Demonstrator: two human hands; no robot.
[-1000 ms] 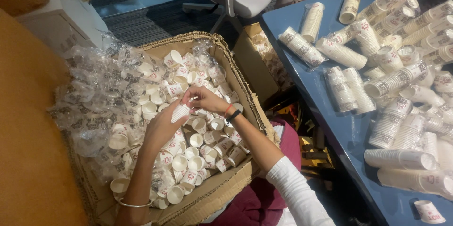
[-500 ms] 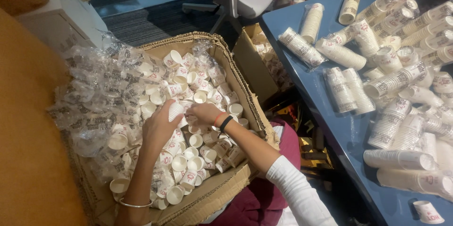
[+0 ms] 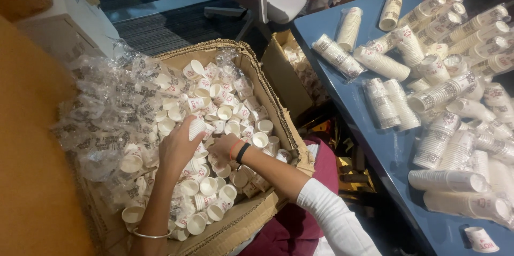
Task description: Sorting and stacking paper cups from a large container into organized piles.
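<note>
Cups point(image 3: 214, 122) crowd both hands against the cardboard box point(image 3: 278, 111) rim.

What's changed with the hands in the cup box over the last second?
The right hand has dropped from beside the left hand down into the loose cups. The left hand still holds its small white cup stack. The cardboard box and the blue table stay put.

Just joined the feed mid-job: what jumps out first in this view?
The big cardboard box at centre, heaped with small loose white paper cups and crumpled clear plastic wrap. Both hands are inside it: the left hand grips a short stack of cups, while the right hand digs into the pile. At right, a blue table is covered with sleeved cup stacks lying on their sides.
</note>
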